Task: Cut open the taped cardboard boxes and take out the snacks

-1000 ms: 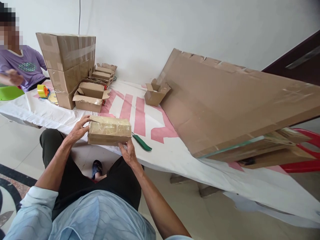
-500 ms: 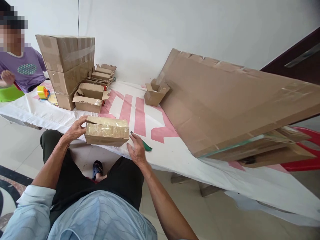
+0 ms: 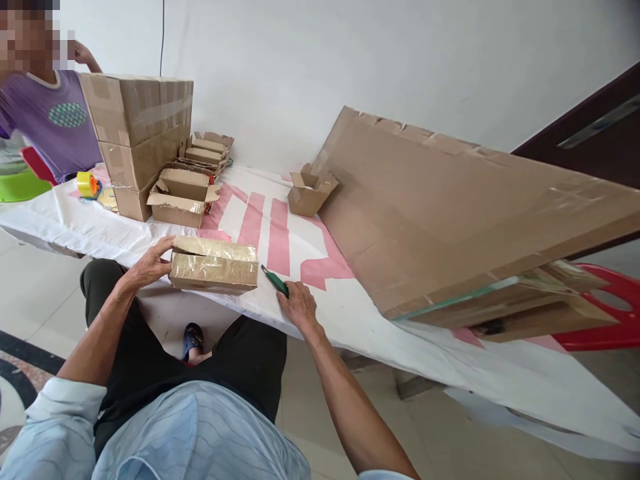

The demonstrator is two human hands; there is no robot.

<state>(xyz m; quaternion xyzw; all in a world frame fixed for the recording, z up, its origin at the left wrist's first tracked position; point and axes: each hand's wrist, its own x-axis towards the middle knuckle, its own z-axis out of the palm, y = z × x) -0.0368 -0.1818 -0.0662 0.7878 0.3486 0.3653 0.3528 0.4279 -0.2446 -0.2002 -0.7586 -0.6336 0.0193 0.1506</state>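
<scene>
A small cardboard box (image 3: 214, 270) with clear tape over its top lies at the table's front edge, its top flaps slightly parted along a slit. My left hand (image 3: 150, 265) grips the left end of this box, thumb at the near side and fingers at the far corner. To the right of the box, a green utility knife (image 3: 275, 281) points up and left, its tip close to the box's right end. My right hand (image 3: 299, 305) is closed at the rear of the knife's handle, fingers curled; the handle's end is hidden beneath them.
Taped boxes (image 3: 143, 113) form a tall stack at the left, with open cartons (image 3: 177, 212) beside it. Yellow tape (image 3: 86, 185) lies near a person in a purple shirt (image 3: 65, 127). A small open box (image 3: 307, 197) stands against a large leaning cardboard sheet (image 3: 440, 220).
My right hand has moved right, from beside the box to the rear of the knife's handle. My left hand stays on the box. The other person has raised a hand.
</scene>
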